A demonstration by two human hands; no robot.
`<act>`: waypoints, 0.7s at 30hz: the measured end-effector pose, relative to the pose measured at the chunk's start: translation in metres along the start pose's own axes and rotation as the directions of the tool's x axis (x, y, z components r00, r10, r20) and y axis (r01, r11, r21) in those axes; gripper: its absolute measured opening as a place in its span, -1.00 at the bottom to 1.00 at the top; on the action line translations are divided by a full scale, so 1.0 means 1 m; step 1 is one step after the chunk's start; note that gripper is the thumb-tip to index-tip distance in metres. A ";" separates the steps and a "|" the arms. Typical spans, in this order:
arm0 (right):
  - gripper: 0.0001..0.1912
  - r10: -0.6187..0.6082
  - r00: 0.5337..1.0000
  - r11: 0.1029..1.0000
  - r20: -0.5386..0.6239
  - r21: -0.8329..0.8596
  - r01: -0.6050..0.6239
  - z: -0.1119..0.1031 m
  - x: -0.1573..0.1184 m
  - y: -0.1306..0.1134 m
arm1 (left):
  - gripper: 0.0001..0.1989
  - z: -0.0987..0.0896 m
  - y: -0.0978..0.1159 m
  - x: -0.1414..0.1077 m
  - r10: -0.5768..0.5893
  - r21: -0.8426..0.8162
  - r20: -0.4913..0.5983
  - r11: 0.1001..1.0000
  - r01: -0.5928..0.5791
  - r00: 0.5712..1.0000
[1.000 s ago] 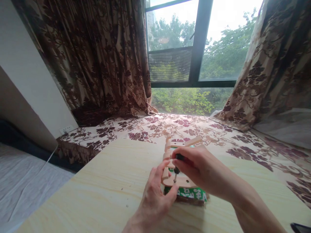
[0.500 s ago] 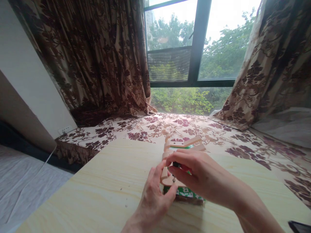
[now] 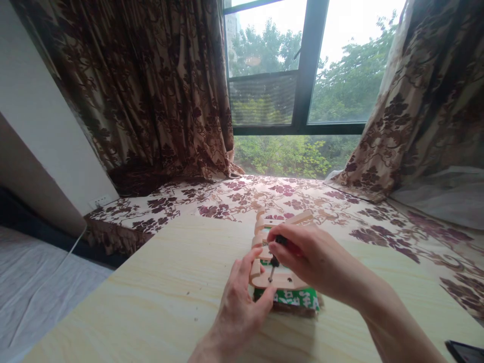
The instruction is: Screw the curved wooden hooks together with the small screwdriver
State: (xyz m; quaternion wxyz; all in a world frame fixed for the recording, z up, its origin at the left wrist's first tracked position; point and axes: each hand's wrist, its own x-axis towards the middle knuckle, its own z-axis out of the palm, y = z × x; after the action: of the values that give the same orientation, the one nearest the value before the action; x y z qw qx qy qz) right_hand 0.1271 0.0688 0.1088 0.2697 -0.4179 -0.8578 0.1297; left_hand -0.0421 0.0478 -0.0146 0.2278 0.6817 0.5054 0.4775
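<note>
My right hand [image 3: 312, 259] is closed around the dark handle of a screwdriver [image 3: 274, 262], which stands nearly upright. Its metal shaft reaches down to a screw spot near the left end of the closest slat of a pale wooden frame [image 3: 279, 281]. At the frame's left edge, my left hand [image 3: 242, 297] grips the wood, fingers along the side and thumb by the near edge. A dark hole or screw shows farther right on that slat. Beneath the frame lies a green box with white lettering [image 3: 298, 298]. My right hand hides part of the frame's right side.
The pale wood-grain table [image 3: 162, 287] has a few tiny specks left of my hands. A dark flat device [image 3: 467, 353] lies at the lower right. Beyond the table, floral cloth [image 3: 212, 199] covers the window ledge, between patterned curtains [image 3: 181, 101].
My right hand has risen and tilted back, bringing the screwdriver's shaft and more of the near slat and green box into sight. My left hand stays in place.
</note>
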 end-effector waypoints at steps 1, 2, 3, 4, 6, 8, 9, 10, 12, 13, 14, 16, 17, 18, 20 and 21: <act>-0.84 -0.017 1.000 1.000 0.020 0.022 0.016 -0.001 -0.001 -0.003 | -0.37 0.001 -0.001 0.000 0.001 0.001 -0.004 1.000 -0.001 1.000; -0.85 -0.029 0.999 0.999 0.030 0.037 0.028 -0.001 -0.002 -0.005 | -0.37 0.001 -0.002 0.000 0.002 0.002 -0.008 1.000 -0.002 1.000; -0.86 -0.037 0.999 0.998 0.032 0.047 0.036 -0.001 -0.003 -0.006 | -0.38 0.002 -0.002 -0.001 0.004 0.002 -0.009 1.000 -0.004 1.000; -0.87 -0.042 0.999 0.998 0.030 0.054 0.040 0.000 -0.003 -0.006 | -0.39 0.002 -0.002 -0.001 0.002 0.002 -0.006 1.000 -0.002 1.000; -0.85 -0.043 0.999 0.997 0.024 0.071 0.041 0.001 -0.003 -0.003 | -0.41 0.001 0.000 0.000 -0.011 -0.002 0.005 1.000 0.011 1.000; -0.83 -0.026 1.000 0.996 0.015 0.084 0.025 0.002 -0.001 0.003 | -0.42 0.001 0.003 0.000 -0.028 -0.006 0.011 1.000 0.029 1.000; -0.82 -0.011 1.000 0.997 0.009 0.082 0.010 0.003 0.000 0.006 | -0.41 0.000 0.003 0.000 -0.035 -0.008 0.013 0.999 0.035 0.999; -0.81 0.005 1.000 0.997 0.000 0.073 -0.005 0.003 0.001 0.009 | -0.41 0.000 0.004 0.001 -0.037 -0.008 0.013 0.999 0.038 0.999; -0.79 0.031 0.999 0.999 -0.023 0.036 -0.030 0.004 0.002 0.011 | -0.40 -0.001 0.004 0.001 -0.035 -0.006 0.017 0.999 0.036 0.999; -0.78 0.037 0.999 0.999 -0.039 0.009 -0.037 0.004 0.003 0.011 | -0.40 -0.001 0.004 0.001 -0.031 -0.004 0.020 1.000 0.031 0.999; -0.77 0.038 0.998 0.999 -0.056 -0.021 -0.039 0.005 0.003 0.010 | -0.40 -0.001 0.004 0.002 -0.026 -0.003 0.020 1.000 0.027 0.999; -0.76 0.025 0.996 0.997 -0.087 -0.075 -0.032 0.005 0.003 0.005 | -0.40 -0.001 0.003 0.002 -0.018 -0.003 0.015 1.000 0.018 1.000; -0.76 0.017 0.996 0.996 -0.089 -0.090 -0.025 0.005 0.002 0.002 | -0.40 -0.001 0.003 0.002 -0.017 -0.005 0.011 1.000 0.017 1.000; -0.77 0.011 0.997 0.995 -0.081 -0.096 -0.019 0.004 0.002 0.000 | -0.40 0.000 0.003 0.002 -0.020 -0.009 0.006 1.000 0.020 1.000; -0.79 0.003 0.999 0.996 -0.048 -0.090 -0.007 0.004 0.001 -0.002 | -0.40 0.001 0.004 0.003 -0.036 -0.024 0.002 0.999 0.036 0.999; -0.79 0.001 0.999 0.996 -0.033 -0.085 -0.004 0.004 0.000 -0.003 | -0.40 0.002 0.004 0.003 -0.051 -0.037 0.001 0.998 0.051 0.999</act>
State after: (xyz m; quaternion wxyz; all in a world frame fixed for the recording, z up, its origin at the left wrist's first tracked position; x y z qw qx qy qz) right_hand 0.1231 0.0675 0.1072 0.2657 -0.4322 -0.8574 0.0867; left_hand -0.0384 0.0490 -0.0107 0.2527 0.6642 0.5138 0.4806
